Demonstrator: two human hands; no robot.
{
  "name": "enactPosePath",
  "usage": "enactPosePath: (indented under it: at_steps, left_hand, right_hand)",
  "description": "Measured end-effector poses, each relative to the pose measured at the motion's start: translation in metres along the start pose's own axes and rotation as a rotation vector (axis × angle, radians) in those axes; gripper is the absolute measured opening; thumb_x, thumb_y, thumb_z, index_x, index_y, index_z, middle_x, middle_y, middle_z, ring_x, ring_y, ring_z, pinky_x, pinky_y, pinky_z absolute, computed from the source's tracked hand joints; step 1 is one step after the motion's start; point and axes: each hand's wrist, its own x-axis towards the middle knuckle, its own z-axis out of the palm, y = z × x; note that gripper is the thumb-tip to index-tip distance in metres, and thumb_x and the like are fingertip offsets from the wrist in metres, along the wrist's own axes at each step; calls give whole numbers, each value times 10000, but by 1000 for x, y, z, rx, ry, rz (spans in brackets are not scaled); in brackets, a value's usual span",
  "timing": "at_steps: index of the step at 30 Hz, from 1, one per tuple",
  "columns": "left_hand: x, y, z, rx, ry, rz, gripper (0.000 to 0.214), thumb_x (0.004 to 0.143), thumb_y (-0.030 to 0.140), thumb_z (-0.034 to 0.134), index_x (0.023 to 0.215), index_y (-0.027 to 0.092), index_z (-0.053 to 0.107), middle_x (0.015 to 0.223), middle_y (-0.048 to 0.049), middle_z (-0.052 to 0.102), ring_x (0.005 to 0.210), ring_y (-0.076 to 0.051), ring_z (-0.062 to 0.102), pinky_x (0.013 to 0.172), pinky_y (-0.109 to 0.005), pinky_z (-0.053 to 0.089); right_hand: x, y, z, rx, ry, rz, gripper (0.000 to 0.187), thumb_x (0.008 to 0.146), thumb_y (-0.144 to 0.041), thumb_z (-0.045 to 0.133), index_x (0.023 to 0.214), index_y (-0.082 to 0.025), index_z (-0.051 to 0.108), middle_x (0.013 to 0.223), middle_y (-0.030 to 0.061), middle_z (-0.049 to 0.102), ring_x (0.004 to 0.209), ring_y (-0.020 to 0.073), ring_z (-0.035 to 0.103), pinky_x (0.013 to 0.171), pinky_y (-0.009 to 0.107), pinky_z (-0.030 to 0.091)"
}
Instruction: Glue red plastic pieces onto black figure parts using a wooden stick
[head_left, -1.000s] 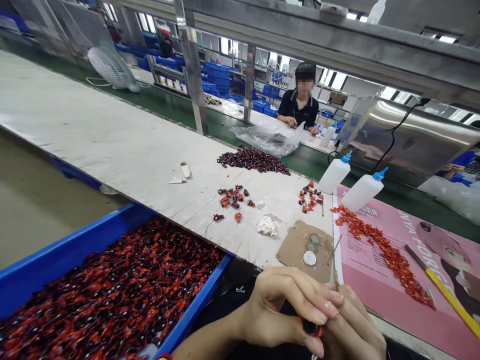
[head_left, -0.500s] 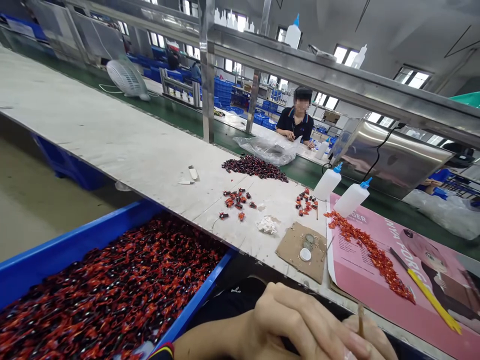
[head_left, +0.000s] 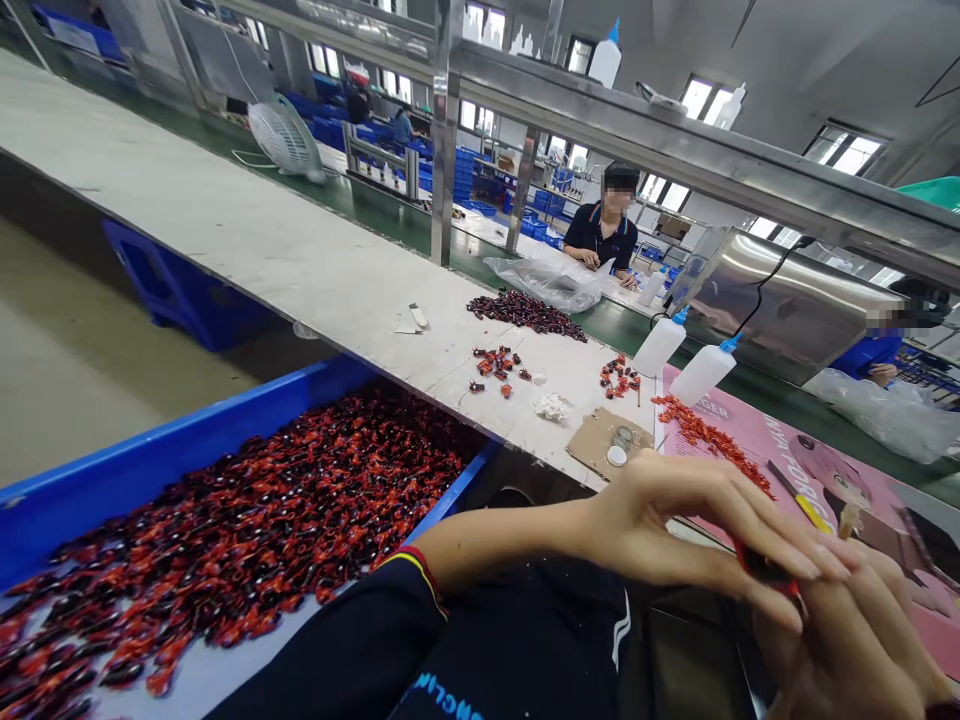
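My left hand (head_left: 697,525) reaches in from the lower left, fingers closed on a small red-and-black plastic part (head_left: 766,572) that is mostly covered by them. Against its fingertips lies my right hand (head_left: 847,625), closed round a thin brownish stick (head_left: 847,521) whose upper end pokes out above the fingers. Beyond the hands, a strip of small orange-red pieces (head_left: 701,430) lies on a pink printed sheet (head_left: 795,440). Left of that is a cardboard piece (head_left: 592,440) bearing a white cap (head_left: 616,456).
A blue bin (head_left: 315,385) of red-and-black parts stands at lower left. On the white table (head_left: 352,270) lie a dark heap of parts (head_left: 525,312), crumpled tissue (head_left: 553,407) and two squeeze bottles (head_left: 703,372). A yellow-handled tool (head_left: 814,512) rests on the sheet. A co-worker (head_left: 604,235) sits opposite.
Both hands have risen and moved right, and the red-and-black part now shows between the left fingers. The view has shifted, bringing more of the bin and my sleeve into sight.
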Motion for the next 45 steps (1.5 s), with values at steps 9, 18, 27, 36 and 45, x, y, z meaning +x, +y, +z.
enactPosePath:
  at_steps: [9, 18, 27, 36, 45]
  left_hand:
    - [19, -3, -10, -126, 41, -37, 255, 700, 285, 849, 819, 132, 683, 862, -42, 695, 954, -178, 697, 933, -332, 513]
    - [15, -20, -51, 15, 191, -40, 209, 732, 242, 825, 859, 151, 687, 899, -48, 720, 1008, -191, 692, 940, -334, 507]
    - [17, -9, -81, 539, 231, -249, 311, 703, 347, 826, 888, 123, 714, 998, -109, 707, 993, -194, 669, 909, -338, 538]
    - [20, -24, -104, 537, 315, -272, 219, 750, 281, 795, 863, 117, 704, 962, -94, 714, 961, -180, 675, 870, -317, 554]
    - [5, -42, -139, 543, 385, -296, 179, 758, 235, 787, 867, 117, 708, 969, -113, 740, 1000, -218, 701, 884, -322, 572]
  right_hand:
    - [11, 30, 11, -228, 138, -124, 59, 914, -121, 564, 873, -161, 580, 744, 35, 569, 680, 153, 557, 637, 258, 465]
    - [12, 57, 54, 16, 23, -34, 81, 939, -133, 518, 969, -189, 569, 800, 37, 589, 741, 169, 584, 693, 265, 490]
    - [-9, 100, 107, 252, -5, -12, 220, 995, -228, 405, 1147, -188, 560, 878, 79, 630, 779, 197, 591, 709, 296, 486]
    - [-14, 125, 130, 289, -89, 12, 212, 1002, -225, 403, 1081, -178, 594, 881, 83, 671, 766, 179, 626, 712, 309, 495]
    - [-19, 125, 157, 316, -225, 150, 194, 988, -212, 440, 1101, -206, 598, 886, 73, 661, 821, 191, 644, 721, 309, 522]
